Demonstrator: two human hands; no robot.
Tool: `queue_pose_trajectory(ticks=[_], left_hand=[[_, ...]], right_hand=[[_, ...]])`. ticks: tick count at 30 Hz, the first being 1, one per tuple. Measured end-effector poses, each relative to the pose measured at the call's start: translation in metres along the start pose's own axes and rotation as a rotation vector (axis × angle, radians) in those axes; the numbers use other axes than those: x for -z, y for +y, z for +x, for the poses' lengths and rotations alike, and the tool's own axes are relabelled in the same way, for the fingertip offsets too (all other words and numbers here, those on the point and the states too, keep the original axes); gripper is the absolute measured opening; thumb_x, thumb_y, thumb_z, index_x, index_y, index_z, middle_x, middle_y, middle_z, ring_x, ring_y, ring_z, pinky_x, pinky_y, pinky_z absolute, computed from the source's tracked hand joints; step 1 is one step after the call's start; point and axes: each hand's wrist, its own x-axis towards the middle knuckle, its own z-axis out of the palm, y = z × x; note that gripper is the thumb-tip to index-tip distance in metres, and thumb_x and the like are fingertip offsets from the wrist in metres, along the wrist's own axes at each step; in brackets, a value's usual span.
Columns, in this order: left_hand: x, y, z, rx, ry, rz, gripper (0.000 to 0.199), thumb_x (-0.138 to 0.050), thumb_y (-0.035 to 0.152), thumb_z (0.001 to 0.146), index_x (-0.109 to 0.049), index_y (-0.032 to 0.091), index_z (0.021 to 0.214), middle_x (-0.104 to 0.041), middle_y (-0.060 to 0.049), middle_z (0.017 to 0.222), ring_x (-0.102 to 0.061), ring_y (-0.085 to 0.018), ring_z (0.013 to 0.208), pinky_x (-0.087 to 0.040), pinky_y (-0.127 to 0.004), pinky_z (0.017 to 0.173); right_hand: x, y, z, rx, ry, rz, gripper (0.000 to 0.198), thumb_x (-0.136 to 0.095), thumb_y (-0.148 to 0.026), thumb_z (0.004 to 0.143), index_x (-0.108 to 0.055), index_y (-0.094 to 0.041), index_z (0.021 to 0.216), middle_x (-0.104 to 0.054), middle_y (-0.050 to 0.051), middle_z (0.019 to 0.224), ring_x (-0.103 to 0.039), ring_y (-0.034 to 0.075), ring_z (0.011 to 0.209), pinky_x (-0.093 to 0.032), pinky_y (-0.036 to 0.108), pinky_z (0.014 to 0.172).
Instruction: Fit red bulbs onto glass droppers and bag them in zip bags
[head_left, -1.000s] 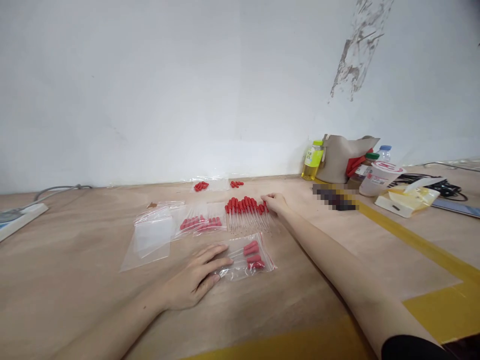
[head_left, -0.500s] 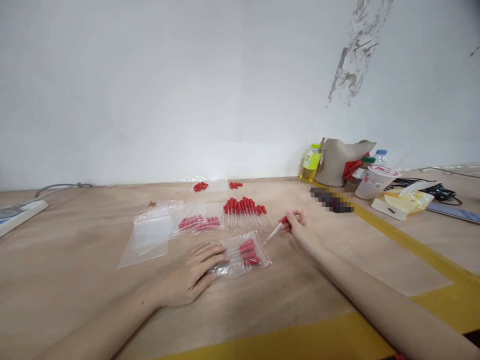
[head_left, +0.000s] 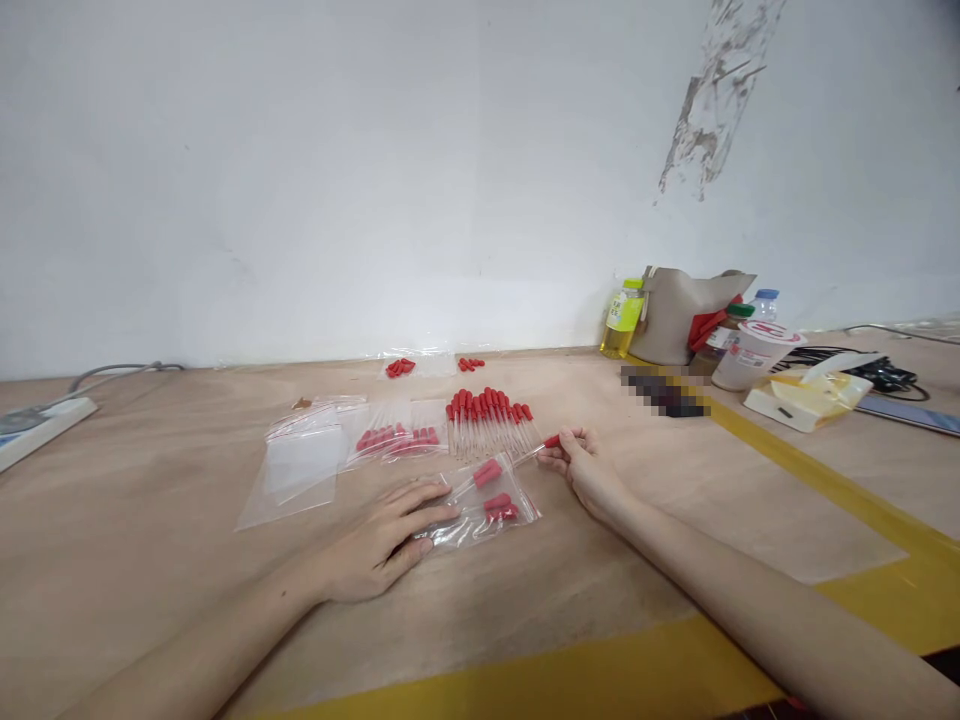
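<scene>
The red bulb of one dropper [head_left: 552, 441] is placed between the thumb and the fingertips of the right hand [head_left: 589, 468]. The stem is pointed away from these fingers, down and to the left, toward the upper corner of a clear plastic bag [head_left: 471, 533]. Whether the tip has been put inside the mouth of this bag cannot be told. The fingers of the right hand are closed in a pinch on the bulb, and the other fingers are curled.

By the left hand [head_left: 386, 540], the lower-left part of the same bag is covered. Its fingers are extended and a little spread, laid over the plastic; the thumb is kept apart from them, near the lower edge. Inside this bag, several droppers with red bulbs [head_left: 487, 473] can be seen, the bulbs turned toward the zip edge.

Just beyond the bag, a row of loose droppers [head_left: 491, 408] is arranged on the table [head_left: 585, 600], with bulbs toward the wall [head_left: 300, 180]. To the left of them, filled bags [head_left: 405, 440] are laid overlapping, and next to these, flat clear bags [head_left: 296, 475] are stacked. Farther right, a yellow bottle [head_left: 622, 320], a lidded cup [head_left: 757, 355] and a tissue pack [head_left: 802, 405] are grouped.
</scene>
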Motion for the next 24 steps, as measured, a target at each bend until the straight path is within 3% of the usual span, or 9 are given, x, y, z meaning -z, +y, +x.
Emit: queue_pose_trajectory(ticks=[4,10,15,19,24], left_hand=[[0.0,0.001,0.0,0.016,-0.01,-0.008,0.039,-0.035,0.027,0.09,-0.036,0.03,0.129,-0.034,-0.002,0.137,-0.031,-0.022,0.124,-0.03,-0.042,0.102],[0.0,0.001,0.001,0.012,0.0,-0.026,0.04,-0.036,0.028,0.09,-0.037,0.029,0.129,-0.035,-0.003,0.136,-0.032,-0.022,0.124,-0.03,-0.042,0.102],[0.0,0.001,0.001,0.024,-0.018,0.004,0.04,-0.035,0.029,0.09,-0.036,0.029,0.13,-0.034,-0.002,0.137,-0.031,-0.022,0.125,-0.029,-0.042,0.102],[0.0,0.001,0.001,0.024,-0.015,0.005,0.04,-0.034,0.028,0.09,-0.036,0.029,0.13,-0.034,-0.002,0.137,-0.031,-0.021,0.125,-0.029,-0.041,0.102],[0.0,0.002,0.001,0.018,-0.01,-0.013,0.041,-0.035,0.028,0.09,-0.035,0.03,0.13,-0.035,-0.003,0.136,-0.032,-0.022,0.124,-0.029,-0.042,0.102]], right_hand=[[0.003,-0.003,0.001,-0.078,-0.018,-0.03,0.029,-0.062,-0.034,0.072,-0.035,-0.022,0.077,-0.058,-0.003,0.064,-0.061,0.013,0.053,-0.053,0.029,0.053],[0.007,-0.007,0.001,-0.067,0.013,-0.053,0.026,-0.061,-0.032,0.074,-0.036,-0.022,0.077,-0.057,-0.004,0.06,-0.059,0.011,0.05,-0.051,0.025,0.051],[-0.002,-0.009,-0.012,-0.174,-0.148,-0.158,0.032,-0.067,-0.037,0.065,-0.042,-0.02,0.073,-0.059,-0.002,0.062,-0.059,0.011,0.056,-0.05,0.027,0.058],[-0.006,-0.007,-0.018,-0.066,-0.314,-0.448,0.035,-0.069,-0.043,0.059,-0.05,-0.016,0.071,-0.052,-0.005,0.054,-0.045,0.006,0.045,-0.038,0.02,0.045],[-0.008,-0.007,-0.016,0.081,-0.361,-0.7,0.028,-0.066,-0.039,0.061,-0.056,-0.015,0.07,-0.047,-0.006,0.05,-0.036,0.005,0.044,-0.03,0.02,0.043]])
